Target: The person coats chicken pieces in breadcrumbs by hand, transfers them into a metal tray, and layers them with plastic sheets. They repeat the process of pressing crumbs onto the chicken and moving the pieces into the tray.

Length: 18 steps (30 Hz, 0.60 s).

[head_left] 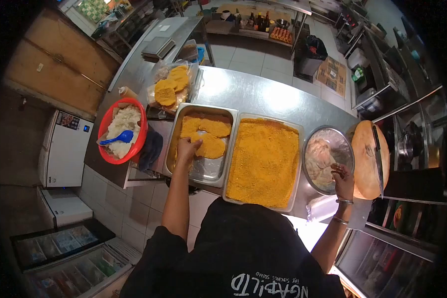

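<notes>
My left hand is over the steel tray, its fingers on or just above the left edge of the orange-crumbed pieces; whether it grips one is unclear. Beside that tray lies a wide tray of orange crumbs, its surface fairly level. My right hand is at the right side of a round metal bowl with pale raw meat in it. Its fingers are bent and look coated, and what they hold, if anything, cannot be made out.
A red basket of rice with a blue scoop stands at the left. More crumbed pieces lie on plastic behind the steel tray. On the right, a knife rests on a round wooden board.
</notes>
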Motion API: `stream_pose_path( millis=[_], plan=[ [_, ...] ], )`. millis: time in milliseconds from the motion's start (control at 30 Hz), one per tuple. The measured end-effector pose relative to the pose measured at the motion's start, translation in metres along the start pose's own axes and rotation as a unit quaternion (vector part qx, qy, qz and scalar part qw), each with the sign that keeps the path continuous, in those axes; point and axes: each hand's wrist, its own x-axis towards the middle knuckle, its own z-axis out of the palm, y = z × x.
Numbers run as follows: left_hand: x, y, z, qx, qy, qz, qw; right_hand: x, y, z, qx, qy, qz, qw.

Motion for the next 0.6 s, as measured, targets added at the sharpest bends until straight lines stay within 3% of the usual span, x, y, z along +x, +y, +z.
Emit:
stream_pose_path(
  millis=[67,133,167,233,333,433,500,600],
  plan=[
    [0.006,-0.009,0.001,-0.009,0.01,-0.033,0.999,-0.004,-0.004,0.0,-0.03,0.0,0.011,0.999],
    [0.03,-0.036,-0.004,0.036,-0.015,0.049,0.998,-0.007,-0.001,-0.002,-0.035,0.003,0.021,0.999],
    [0.037,-0.041,-0.006,0.035,-0.014,0.049,0.998,-0.007,0.001,-0.002,-0.036,0.007,0.029,0.999],
    [0.035,-0.034,-0.008,0.208,0.065,0.088,0.972,-0.008,0.002,-0.002,-0.034,0.006,0.037,0.999],
    [0.021,-0.019,-0.016,0.259,0.092,0.129,0.953,-0.008,0.011,-0.002,-0.027,0.003,0.037,0.999],
    [0.02,-0.018,-0.012,0.252,0.081,0.112,0.958,-0.007,0.011,-0.001,-0.023,-0.004,0.028,0.999],
    [0.05,-0.053,-0.005,0.237,0.058,0.133,0.961,-0.006,0.006,0.001,-0.025,-0.007,0.025,0.999],
    [0.038,-0.041,0.0,0.248,0.043,0.154,0.956,-0.004,0.002,0.002,-0.037,-0.02,0.017,0.999]
  ],
)
